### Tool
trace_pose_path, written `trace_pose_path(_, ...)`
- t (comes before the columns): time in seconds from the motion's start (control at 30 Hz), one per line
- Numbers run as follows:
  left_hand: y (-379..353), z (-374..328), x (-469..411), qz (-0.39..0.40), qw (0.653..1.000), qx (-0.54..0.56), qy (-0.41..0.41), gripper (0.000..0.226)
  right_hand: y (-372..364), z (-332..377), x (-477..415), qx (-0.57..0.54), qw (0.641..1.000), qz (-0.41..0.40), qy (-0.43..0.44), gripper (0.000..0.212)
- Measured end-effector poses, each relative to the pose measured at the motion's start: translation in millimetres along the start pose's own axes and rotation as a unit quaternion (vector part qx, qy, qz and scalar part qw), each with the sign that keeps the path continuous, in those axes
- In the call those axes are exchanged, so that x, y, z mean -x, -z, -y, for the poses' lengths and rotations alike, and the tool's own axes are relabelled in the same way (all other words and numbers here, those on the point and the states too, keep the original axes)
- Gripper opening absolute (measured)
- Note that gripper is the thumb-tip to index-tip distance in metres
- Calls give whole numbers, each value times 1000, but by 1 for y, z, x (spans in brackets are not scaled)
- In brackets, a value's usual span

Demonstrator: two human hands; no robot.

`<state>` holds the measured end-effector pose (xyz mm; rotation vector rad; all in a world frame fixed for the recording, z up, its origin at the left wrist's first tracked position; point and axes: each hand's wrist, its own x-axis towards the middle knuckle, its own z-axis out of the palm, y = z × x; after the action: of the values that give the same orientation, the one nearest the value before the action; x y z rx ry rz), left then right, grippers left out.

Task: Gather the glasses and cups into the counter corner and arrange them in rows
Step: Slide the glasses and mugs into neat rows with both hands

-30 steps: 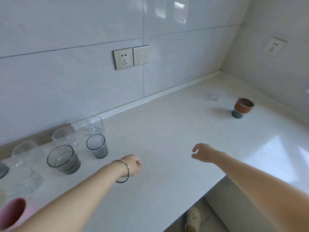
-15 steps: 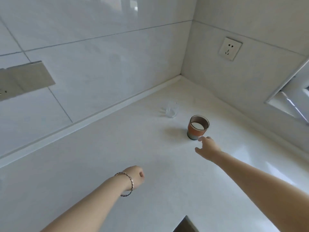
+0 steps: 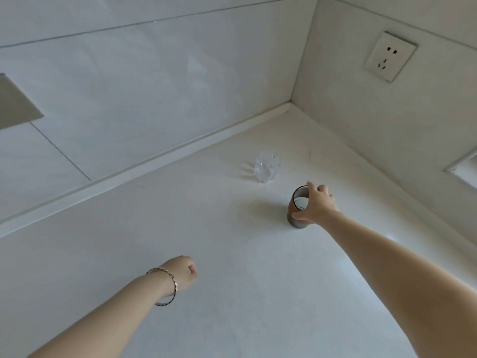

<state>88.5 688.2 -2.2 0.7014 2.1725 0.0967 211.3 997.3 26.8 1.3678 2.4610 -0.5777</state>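
Observation:
An orange-and-grey cup (image 3: 296, 202) with a white inside stands upright on the white counter (image 3: 232, 254), a little out from the corner. My right hand (image 3: 316, 205) reaches over it, with fingers on the far rim and the thumb on the near side, gripping it. A small clear glass (image 3: 266, 167) stands just beyond and to the left of the cup, apart from it. My left hand (image 3: 184, 272), a bracelet on its wrist, hovers over the near counter with fingers curled, holding nothing.
Two tiled walls meet at the counter corner (image 3: 290, 104) at the back right. A wall socket (image 3: 389, 56) sits on the right wall. A ledge edge (image 3: 462, 166) juts in at the far right.
The view swung right, away from the group of glasses at the left. My right hand reached forward and closed around the orange cup. The left hand stayed curled over the counter.

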Motion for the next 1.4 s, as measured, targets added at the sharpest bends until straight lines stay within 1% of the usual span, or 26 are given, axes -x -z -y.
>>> trace_pose_path(0.07, 1, 11, 5, -11, 1000, 14, 5, 14, -1, 6, 6, 12, 1000, -10, 4, 91)
trace_pose_path(0.13, 1, 25, 13, -17, 999, 34, 15, 14, -5, 19, 18, 47, 998, -12, 37, 90)
trace_pose_path(0.27, 0, 70, 39, -30, 995, 83, 53, 22, -29, 67, 61, 101, 983, 16, 153, 90)
trace_pose_path(0.37, -6, 115, 69, -46, 989, 110, 86, 15, -53, 117, 106, 96, 968, 39, 228, 89)
trace_pose_path(0.53, -25, 205, 136, -66, 976, 152, 144, 14, -112, 207, 193, 95, 930, 64, 348, 86)
trace_pose_path(0.67, -46, 290, 197, -70, 963, 185, 183, 29, -165, 276, 266, 118, 895, 90, 420, 86)
trace_pose_path(0.93, -83, 449, 305, -94, 943, 234, 217, 31, -269, 405, 401, 175, 852, 116, 480, 89)
trace_pose_path(1.03, -95, 494, 333, -99, 937, 242, 234, 22, -297, 452, 445, 173, 836, 127, 505, 89)
trace_pose_path(1.1, -100, 517, 346, -104, 931, 246, 247, 11, -314, 481, 468, 166, 831, 135, 513, 87)
trace_pose_path(1.17, -102, 535, 353, -110, 926, 251, 257, 7, -330, 507, 486, 161, 832, 132, 514, 82)
trace_pose_path(1.23, -103, 547, 358, -115, 921, 263, 263, 12, -345, 528, 497, 166, 834, 121, 512, 80)
trace_pose_path(1.3, -103, 554, 360, -115, 920, 270, 261, 17, -357, 545, 504, 184, 836, 116, 504, 82)
trace_pose_path(1.4, -102, 557, 362, -106, 921, 271, 257, 16, -371, 556, 508, 205, 839, 117, 490, 86)
